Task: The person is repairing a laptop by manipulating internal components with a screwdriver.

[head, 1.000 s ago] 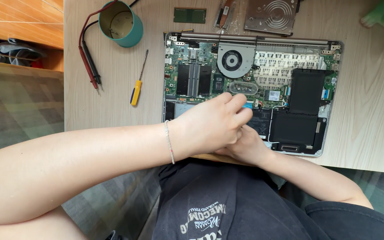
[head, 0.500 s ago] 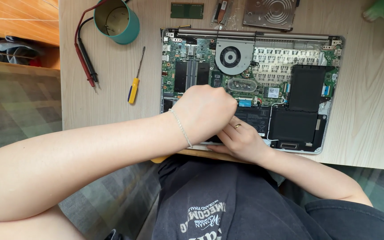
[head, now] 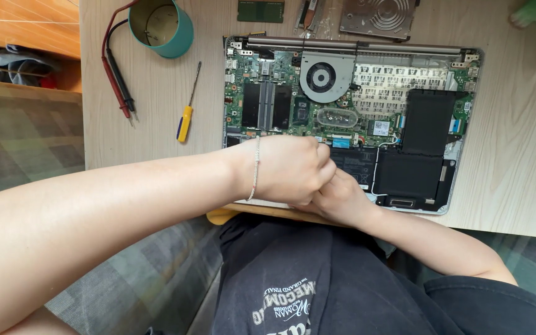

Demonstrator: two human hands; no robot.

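My left hand [head: 293, 170], curled shut, overlaps my right hand [head: 336, 198] at the opened laptop's [head: 404, 93] near edge; any held item is hidden.

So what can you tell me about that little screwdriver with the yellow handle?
The screwdriver lies flat on the pale wooden table, left of the opened laptop. It has a yellow handle, probably plastic, and a thin dark metal shaft pointing away from the person, slightly tilted. Neither hand touches it; red and black probes lie further left.
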